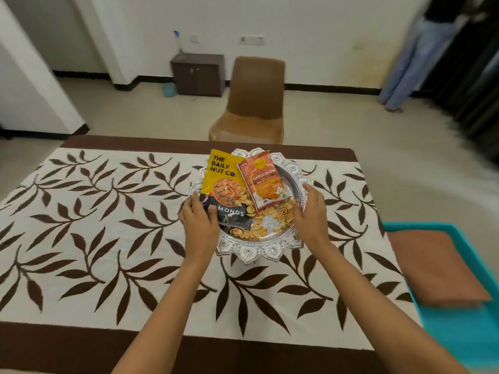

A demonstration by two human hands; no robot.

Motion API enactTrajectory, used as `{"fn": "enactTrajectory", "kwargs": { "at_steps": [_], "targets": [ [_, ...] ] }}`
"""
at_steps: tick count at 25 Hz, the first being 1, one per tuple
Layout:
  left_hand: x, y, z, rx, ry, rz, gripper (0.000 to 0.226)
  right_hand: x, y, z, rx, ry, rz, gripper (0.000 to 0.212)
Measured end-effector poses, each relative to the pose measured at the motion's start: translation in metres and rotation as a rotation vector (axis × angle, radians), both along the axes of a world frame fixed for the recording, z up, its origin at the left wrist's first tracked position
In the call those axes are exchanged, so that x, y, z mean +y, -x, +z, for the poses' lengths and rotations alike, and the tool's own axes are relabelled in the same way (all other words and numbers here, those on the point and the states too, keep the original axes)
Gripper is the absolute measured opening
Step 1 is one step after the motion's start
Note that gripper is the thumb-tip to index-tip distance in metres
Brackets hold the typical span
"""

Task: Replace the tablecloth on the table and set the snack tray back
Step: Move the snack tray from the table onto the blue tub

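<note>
- While both hands hold the snack tray, the table beneath it is covered by a white tablecloth printed with brown leafy branches and edged with a dark brown band at the near and far sides.
- Behind the table a brown chair stands on a pale beige floor, facing the table.
- Against the white back wall sits a small dark cabinet with a spray bottle on top.
- At the far right of the room a person in light trousers stands, blurred.
- Just beside the table's right edge is a teal bin holding a folded reddish-brown cloth.
- The snack tray is round, silver and ornate, with a scalloped embossed rim, and lies on the cloth toward the far middle of the table; whether it fully rests there I cannot tell.
- Inside lie a yellow-and-black almond packet, an orange garlic bhujia packet overlapping it, and loose pale pistachio shells.
- The left hand grasps the tray's left rim, its thumb over the almond packet.
- The right hand grasps the right rim, fingers curled over the edge.
</note>
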State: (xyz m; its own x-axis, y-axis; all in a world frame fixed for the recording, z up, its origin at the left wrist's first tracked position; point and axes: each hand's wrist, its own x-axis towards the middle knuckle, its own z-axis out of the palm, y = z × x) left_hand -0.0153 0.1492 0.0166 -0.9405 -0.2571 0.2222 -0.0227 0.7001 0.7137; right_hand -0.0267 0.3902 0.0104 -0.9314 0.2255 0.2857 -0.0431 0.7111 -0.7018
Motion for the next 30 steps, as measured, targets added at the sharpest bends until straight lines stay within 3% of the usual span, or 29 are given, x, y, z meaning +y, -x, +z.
{"fn": "enactTrajectory", "kwargs": {
  "at_steps": [8, 16, 23, 30],
  "targets": [
    [0.192, -0.003, 0.005, 0.01, 0.001, -0.362, 0.051, 0.181, -0.088, 0.01, 0.021, -0.015, -0.357, 0.047],
    [0.393, -0.053, -0.021, -0.037, 0.033, -0.673, 0.049, 0.346, -0.204, -0.027, -0.027, -0.011, -0.716, 0.041],
    [0.52, -0.094, -0.083, -0.195, 0.063, -0.826, 0.051, 0.45, -0.277, -0.089, -0.097, 0.03, -0.831, 0.034],
    [0.581, -0.116, -0.161, -0.381, 0.187, -0.866, 0.051, 0.505, -0.308, -0.184, -0.208, 0.067, -0.86, 0.031]
  ]
}}
